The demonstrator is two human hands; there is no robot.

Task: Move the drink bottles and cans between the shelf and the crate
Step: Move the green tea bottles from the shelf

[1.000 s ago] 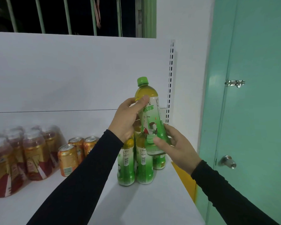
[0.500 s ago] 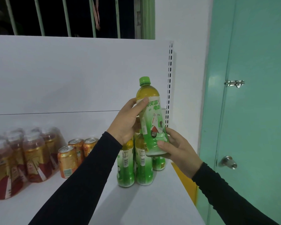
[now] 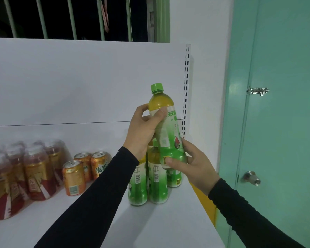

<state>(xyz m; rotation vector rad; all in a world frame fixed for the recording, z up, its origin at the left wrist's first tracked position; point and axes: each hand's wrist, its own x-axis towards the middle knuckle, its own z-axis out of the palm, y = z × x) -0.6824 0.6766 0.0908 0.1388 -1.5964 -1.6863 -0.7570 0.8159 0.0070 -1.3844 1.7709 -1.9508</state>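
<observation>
Surface: white shelf (image 3: pixel 168 221), white back panel, slotted upright rail (image 3: pixel 186 90) at its right end, yellow strip on the shelf's right edge.
Room: teal door (image 3: pixel 279 122) on the right with a slide bolt (image 3: pixel 258 91) and a round knob (image 3: pixel 251 177); barred window (image 3: pixel 70 17), dark behind, above the shelf.
On shelf: green tea bottles (image 3: pixel 157 178) standing in a cluster near the right end; orange cans (image 3: pixel 73 178) to their left; shrink-wrapped pack of red-label bottles (image 3: pixel 25 172) at far left.
Held bottle: green-capped bottle (image 3: pixel 166 126), roughly upright with a slight tilt, in the air above and in front of the cluster, not touching the shelf.
Left hand: left hand (image 3: pixel 141 131) wraps the bottle's shoulder, thumb across the top of the label.
Right hand: right hand (image 3: pixel 195 165) pinches the bottle's lower part, thumb in front, fingers behind.
Sleeves: black, both arms.
Change: label turned, different print faces the camera than a second ago; bottle sits slightly higher against the rail; both hands stay gripping; shelf items unmoved.
</observation>
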